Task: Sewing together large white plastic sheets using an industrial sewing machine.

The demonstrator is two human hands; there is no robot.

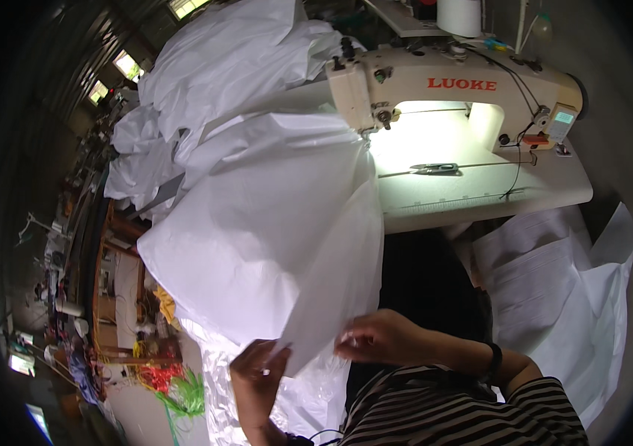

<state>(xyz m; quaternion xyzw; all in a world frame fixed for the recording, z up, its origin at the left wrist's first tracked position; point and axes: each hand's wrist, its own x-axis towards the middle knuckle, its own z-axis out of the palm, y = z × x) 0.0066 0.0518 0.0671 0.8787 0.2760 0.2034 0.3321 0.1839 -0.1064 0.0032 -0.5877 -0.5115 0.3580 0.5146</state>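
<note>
Pinching the white sheet [257, 208] at its lower edge, the left hand [261, 366] sits lower centre; the sheet stretches upward, long axis leaning right to the sewing machine [413, 74], upper right; the right hand [376, 338], fingers curled, looks nearer it, grip unclear

Sewing machine [458, 88]: two o'clock, thread snips [435, 169] on its bed [480, 187]
Sheet [257, 212]: centre
Heaped sheeting [227, 74]: eleven o'clock
Draped sheeting [547, 286]: four o'clock
Left hand [257, 369]: seven o'clock
Right hand [383, 337]: five o'clock

There are one beige sewing machine [472, 78], one white thread cone [459, 18], one snipper [435, 169].
</note>
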